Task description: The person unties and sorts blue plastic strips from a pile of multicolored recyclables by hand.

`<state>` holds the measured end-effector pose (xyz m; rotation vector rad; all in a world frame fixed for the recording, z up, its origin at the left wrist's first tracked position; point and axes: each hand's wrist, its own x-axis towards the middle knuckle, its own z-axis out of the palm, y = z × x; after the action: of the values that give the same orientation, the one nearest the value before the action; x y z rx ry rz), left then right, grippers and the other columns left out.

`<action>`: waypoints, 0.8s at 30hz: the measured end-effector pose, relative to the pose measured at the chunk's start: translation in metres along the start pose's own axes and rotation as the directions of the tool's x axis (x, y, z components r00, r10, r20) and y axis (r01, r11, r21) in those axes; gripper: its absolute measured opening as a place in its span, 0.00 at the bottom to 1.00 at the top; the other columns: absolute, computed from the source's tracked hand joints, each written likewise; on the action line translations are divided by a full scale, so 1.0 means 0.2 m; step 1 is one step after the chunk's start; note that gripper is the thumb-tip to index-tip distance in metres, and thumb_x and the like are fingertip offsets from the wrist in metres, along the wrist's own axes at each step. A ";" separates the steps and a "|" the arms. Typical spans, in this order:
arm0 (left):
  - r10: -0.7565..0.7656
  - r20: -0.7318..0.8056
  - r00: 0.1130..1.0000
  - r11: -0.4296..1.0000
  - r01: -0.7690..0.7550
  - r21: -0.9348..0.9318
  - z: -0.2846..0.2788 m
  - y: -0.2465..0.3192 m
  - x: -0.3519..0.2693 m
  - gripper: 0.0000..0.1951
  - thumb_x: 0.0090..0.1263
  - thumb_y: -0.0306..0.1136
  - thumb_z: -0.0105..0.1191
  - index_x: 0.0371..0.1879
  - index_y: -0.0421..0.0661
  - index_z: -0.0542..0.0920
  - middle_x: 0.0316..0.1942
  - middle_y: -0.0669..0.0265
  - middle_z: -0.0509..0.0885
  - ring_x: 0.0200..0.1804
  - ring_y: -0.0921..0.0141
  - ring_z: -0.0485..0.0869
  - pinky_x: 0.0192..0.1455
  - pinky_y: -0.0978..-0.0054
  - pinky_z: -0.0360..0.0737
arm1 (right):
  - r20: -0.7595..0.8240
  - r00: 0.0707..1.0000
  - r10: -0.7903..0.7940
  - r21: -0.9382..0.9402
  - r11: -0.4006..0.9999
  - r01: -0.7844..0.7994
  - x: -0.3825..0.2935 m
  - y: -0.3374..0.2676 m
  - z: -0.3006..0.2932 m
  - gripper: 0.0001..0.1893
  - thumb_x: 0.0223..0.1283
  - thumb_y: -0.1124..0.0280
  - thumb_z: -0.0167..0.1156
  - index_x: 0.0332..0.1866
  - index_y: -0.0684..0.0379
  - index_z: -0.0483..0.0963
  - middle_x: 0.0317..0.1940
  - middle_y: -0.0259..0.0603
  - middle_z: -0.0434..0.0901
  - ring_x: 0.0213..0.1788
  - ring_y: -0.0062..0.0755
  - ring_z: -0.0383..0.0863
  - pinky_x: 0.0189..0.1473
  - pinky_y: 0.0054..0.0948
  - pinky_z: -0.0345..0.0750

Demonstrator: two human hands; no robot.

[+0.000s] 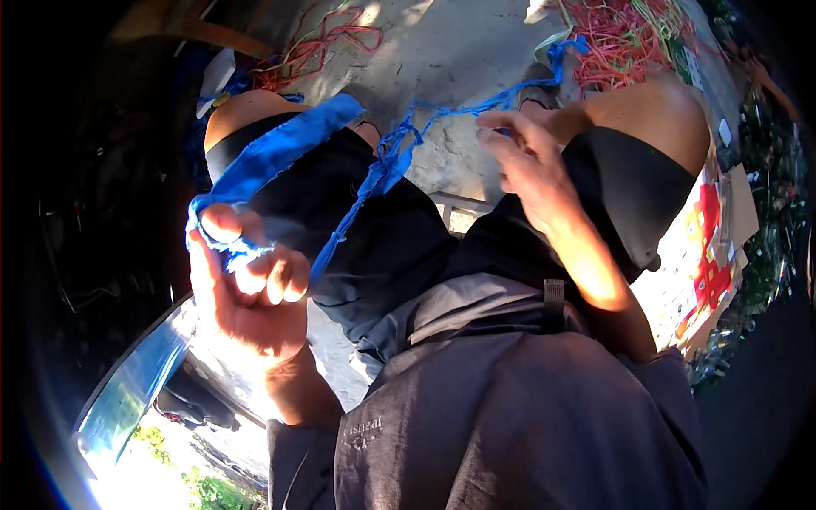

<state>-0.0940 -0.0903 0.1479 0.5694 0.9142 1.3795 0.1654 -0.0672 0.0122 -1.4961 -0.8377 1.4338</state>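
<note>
My left hand [255, 280] is closed on a blue cloth strip [280, 150], which loops around the thumb and index finger; its wider end extends over my left knee. A knotted, twisted length of blue cloth [389, 159] runs from beside my left hand across the gap between my legs to the right foot. My right hand [526, 159] is raised near that length, fingers bent and slightly blurred. A small bit of blue shows between its fingers; whether they grip it cannot be told.
A tangled heap of red and green plastic strapping [621, 44] lies on the concrete floor [446, 44] at the upper right. More red strands [319, 54] lie at the upper left. Flattened cardboard [739, 207] is beside my right leg, with many glassy pieces [765, 255] beyond it.
</note>
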 end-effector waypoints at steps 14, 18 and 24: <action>0.080 0.309 0.948 0.990 -0.040 -0.133 -0.10 0.06 -0.03 0.17 0.85 0.46 0.31 0.47 0.45 0.68 0.23 0.73 0.67 0.12 0.84 0.49 0.16 0.81 0.52 | 0.233 0.795 0.560 0.095 0.801 -0.591 0.25 0.46 0.30 0.13 0.66 0.61 0.64 0.41 0.60 0.76 0.31 0.33 0.73 0.17 0.18 0.55 0.19 0.25 0.53; 0.091 0.278 0.956 0.993 -0.065 -0.101 -0.13 0.07 0.00 0.17 0.85 0.45 0.32 0.48 0.44 0.69 0.22 0.74 0.67 0.12 0.84 0.48 0.18 0.81 0.53 | 0.191 0.840 0.508 0.252 0.801 -0.542 0.25 0.41 0.24 0.09 0.66 0.66 0.62 0.33 0.56 0.72 0.26 0.29 0.68 0.17 0.16 0.56 0.18 0.23 0.51; 0.026 0.134 0.991 1.000 -0.025 -0.013 -0.15 0.03 0.04 0.17 0.83 0.46 0.41 0.49 0.45 0.75 0.16 0.79 0.59 0.14 0.84 0.49 0.20 0.80 0.48 | 0.124 0.941 0.314 0.478 0.812 -0.334 0.23 0.23 0.11 0.07 0.63 0.70 0.62 0.30 0.55 0.73 0.17 0.21 0.61 0.16 0.09 0.55 0.16 0.19 0.49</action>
<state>-0.1229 -0.0860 0.1346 0.6592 0.7930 1.3516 0.1434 -0.0399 -0.0467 -1.2459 -0.1963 1.7702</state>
